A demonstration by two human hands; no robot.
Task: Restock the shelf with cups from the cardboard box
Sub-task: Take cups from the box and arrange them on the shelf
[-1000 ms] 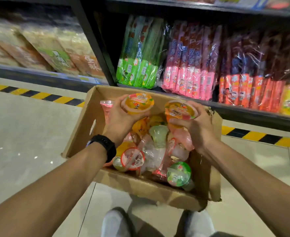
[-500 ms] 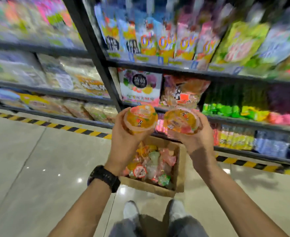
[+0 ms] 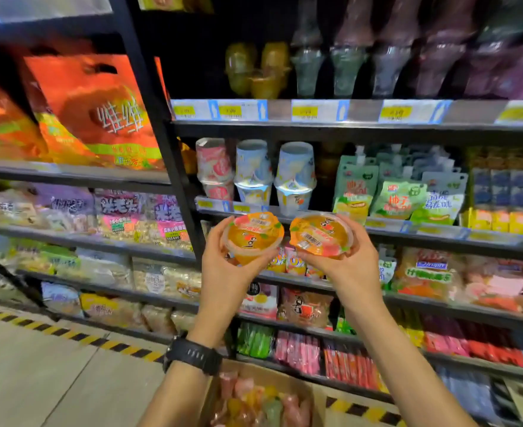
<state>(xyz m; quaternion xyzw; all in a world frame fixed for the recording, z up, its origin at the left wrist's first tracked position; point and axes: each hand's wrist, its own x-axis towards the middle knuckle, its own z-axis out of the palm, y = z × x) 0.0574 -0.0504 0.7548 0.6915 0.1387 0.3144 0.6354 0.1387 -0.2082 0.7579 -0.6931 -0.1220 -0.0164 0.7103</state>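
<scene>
My left hand [image 3: 223, 272] grips an orange jelly cup [image 3: 254, 234] from below, its sealed lid facing me. My right hand [image 3: 351, 266] grips a second orange jelly cup [image 3: 321, 235] the same way. Both cups are held side by side at chest height in front of the shelving [image 3: 315, 114]. The cardboard box [image 3: 315, 402] sits on the floor at the bottom edge, with several jelly cups [image 3: 254, 402] inside. On the upper shelf, stacked orange cups [image 3: 258, 70] stand beside clear and purple ones. A black watch is on my left wrist.
A black upright post [image 3: 158, 124] divides the shelving. Stacked pink and blue cups [image 3: 254, 174] stand on the shelf just above my hands. Bagged snacks fill the left bay and lower shelves. Yellow-black tape [image 3: 78, 335] marks the floor along the shelf base.
Both hands lifted the two orange cups out of the box and up to shelf height. My view swung up from the box to the upper shelves.
</scene>
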